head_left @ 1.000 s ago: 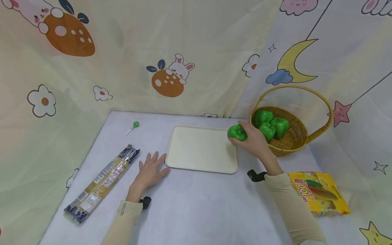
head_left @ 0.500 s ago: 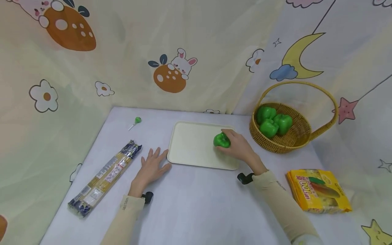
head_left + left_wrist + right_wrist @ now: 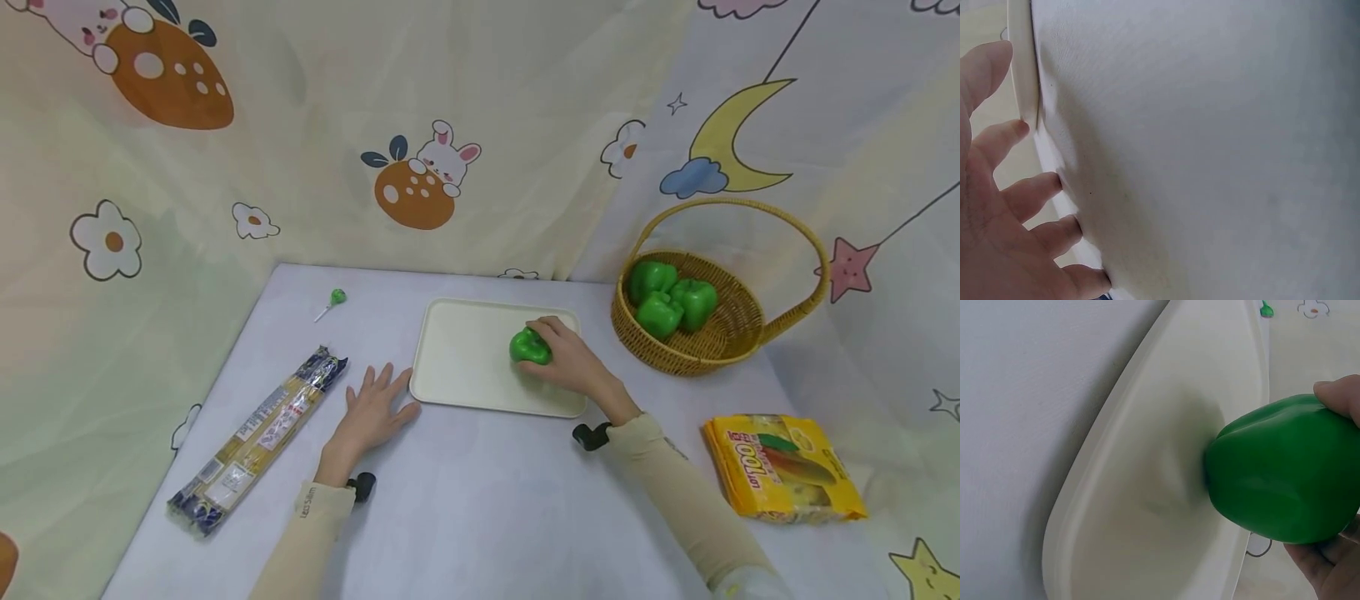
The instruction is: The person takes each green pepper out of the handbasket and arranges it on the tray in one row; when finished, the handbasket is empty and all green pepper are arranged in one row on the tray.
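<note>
A green bell pepper (image 3: 528, 347) is gripped in my right hand (image 3: 564, 360), over the right part of a cream rectangular tray (image 3: 465, 358). In the right wrist view the pepper (image 3: 1285, 469) has fingers on opposite sides, and its lower end is right at the tray's surface. My left hand (image 3: 371, 417) lies on the white tabletop with fingers spread, its index fingertip at the tray's left edge. The left wrist view shows the spread fingers (image 3: 1041, 187) beside the tray rim (image 3: 1022, 69). Several fingers of the right hand are hidden behind the pepper.
A wicker basket (image 3: 731, 329) with a tall handle holds 3 green bell peppers (image 3: 660, 315) at the back right. A yellow snack package (image 3: 783, 467) lies front right. On the left are a long pack of dry noodles (image 3: 258, 442) and a green lollipop (image 3: 337, 297).
My right hand has carried the bell pepper left, from beside the basket to over the tray, slowing in the last half second. The left hand stays at the tray's edge.
</note>
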Action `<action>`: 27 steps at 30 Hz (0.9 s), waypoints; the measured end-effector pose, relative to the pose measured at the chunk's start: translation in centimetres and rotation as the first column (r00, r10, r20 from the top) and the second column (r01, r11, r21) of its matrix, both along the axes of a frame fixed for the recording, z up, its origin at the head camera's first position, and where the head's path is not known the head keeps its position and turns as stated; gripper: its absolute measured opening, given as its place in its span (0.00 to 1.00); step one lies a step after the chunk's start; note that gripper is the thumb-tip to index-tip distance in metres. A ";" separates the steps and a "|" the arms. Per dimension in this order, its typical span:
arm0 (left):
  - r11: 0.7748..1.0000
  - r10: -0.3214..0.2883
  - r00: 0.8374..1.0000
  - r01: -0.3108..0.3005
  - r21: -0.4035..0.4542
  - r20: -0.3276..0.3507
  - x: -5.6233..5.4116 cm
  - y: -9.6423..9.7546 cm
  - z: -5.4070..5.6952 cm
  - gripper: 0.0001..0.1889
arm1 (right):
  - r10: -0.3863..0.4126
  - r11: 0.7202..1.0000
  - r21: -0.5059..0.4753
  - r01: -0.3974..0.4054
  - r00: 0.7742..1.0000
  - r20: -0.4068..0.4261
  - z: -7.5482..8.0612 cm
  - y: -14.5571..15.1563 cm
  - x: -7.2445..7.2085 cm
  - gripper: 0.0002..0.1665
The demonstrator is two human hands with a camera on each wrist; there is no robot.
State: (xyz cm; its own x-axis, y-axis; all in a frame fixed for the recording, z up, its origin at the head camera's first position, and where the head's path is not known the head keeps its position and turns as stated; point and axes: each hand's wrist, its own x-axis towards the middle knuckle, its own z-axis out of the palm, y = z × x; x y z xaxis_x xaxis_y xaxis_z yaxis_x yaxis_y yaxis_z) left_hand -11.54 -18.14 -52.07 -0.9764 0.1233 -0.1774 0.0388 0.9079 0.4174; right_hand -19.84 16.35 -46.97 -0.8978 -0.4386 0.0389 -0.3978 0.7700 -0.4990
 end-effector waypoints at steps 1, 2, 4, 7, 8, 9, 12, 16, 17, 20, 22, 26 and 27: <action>1.000 0.001 1.000 -0.001 0.001 -0.002 0.0 0.0 0.0 0.36 | 0.002 1.000 -0.006 -0.002 1.000 0.000 0.0 -0.1 0.0 0.44; 1.000 0.002 1.000 -0.002 0.003 -0.003 0.0 0.1 0.0 0.36 | 0.005 1.000 -0.010 -0.005 1.000 0.002 0.0 -0.3 -0.1 0.44; 1.000 0.004 1.000 -0.004 0.006 -0.005 0.0 0.1 0.0 0.36 | 0.012 1.000 -0.012 -0.012 1.000 0.002 -0.1 -0.5 -0.2 0.44; 1.000 0.002 1.000 -0.002 0.008 -0.008 0.1 0.2 0.0 0.36 | 0.029 0.999 -0.013 -0.029 1.000 -0.006 -0.2 -0.9 -0.2 0.43; 1.000 0.002 1.000 -0.002 0.008 -0.009 0.1 0.2 0.1 0.36 | 0.036 0.999 -0.016 -0.036 0.999 -0.009 -0.2 -1.1 -0.2 0.43; 1.000 0.001 1.000 0.000 0.009 -0.011 0.1 0.2 0.1 0.36 | 0.041 0.999 -0.021 -0.041 0.999 -0.010 -0.2 -1.2 -0.2 0.43; 1.000 -0.003 1.000 0.003 0.011 -0.011 0.2 0.1 0.2 0.36 | 0.061 0.997 -0.043 -0.061 0.998 -0.006 -0.4 -1.8 -0.3 0.43; 1.000 -0.006 1.000 0.006 0.014 -0.002 0.3 -0.1 0.0 0.37 | 0.087 0.995 -0.054 -0.086 0.996 0.016 -0.7 -2.8 -0.6 0.43; 1.000 -0.007 1.000 0.007 0.016 0.001 0.3 -0.1 0.0 0.37 | 0.093 0.994 -0.053 -0.092 0.995 0.019 -0.7 -3.0 -0.7 0.43; 1.000 -0.007 1.000 0.007 0.025 0.006 0.3 -0.1 -0.2 0.37 | 0.114 0.993 -0.045 -0.113 0.993 0.015 -0.8 -3.9 -0.9 0.42; 1.000 -0.008 1.000 0.007 0.027 0.006 0.2 -0.1 -0.2 0.37 | 0.131 0.991 -0.042 -0.130 0.991 0.003 -0.7 -4.5 -1.0 0.42; 1.000 -0.007 1.000 0.007 0.020 0.003 0.2 -0.1 0.0 0.37 | 0.165 0.986 -0.035 -0.166 0.986 -0.025 -0.6 -5.7 -1.3 0.42; 1.000 -0.007 1.000 0.007 0.018 0.004 0.2 -0.1 0.0 0.37 | 0.172 0.984 -0.035 -0.173 0.985 -0.029 -0.5 -5.9 -1.3 0.42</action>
State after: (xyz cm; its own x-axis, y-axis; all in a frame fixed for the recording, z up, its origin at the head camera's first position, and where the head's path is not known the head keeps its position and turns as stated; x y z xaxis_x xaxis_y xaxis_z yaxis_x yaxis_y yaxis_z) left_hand -11.35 -18.21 -52.12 -0.9748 0.1336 -0.1788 0.0437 0.8998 0.4341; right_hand -21.16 10.41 -47.49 -0.8075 -0.5843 0.0804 -0.5360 0.6701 -0.5135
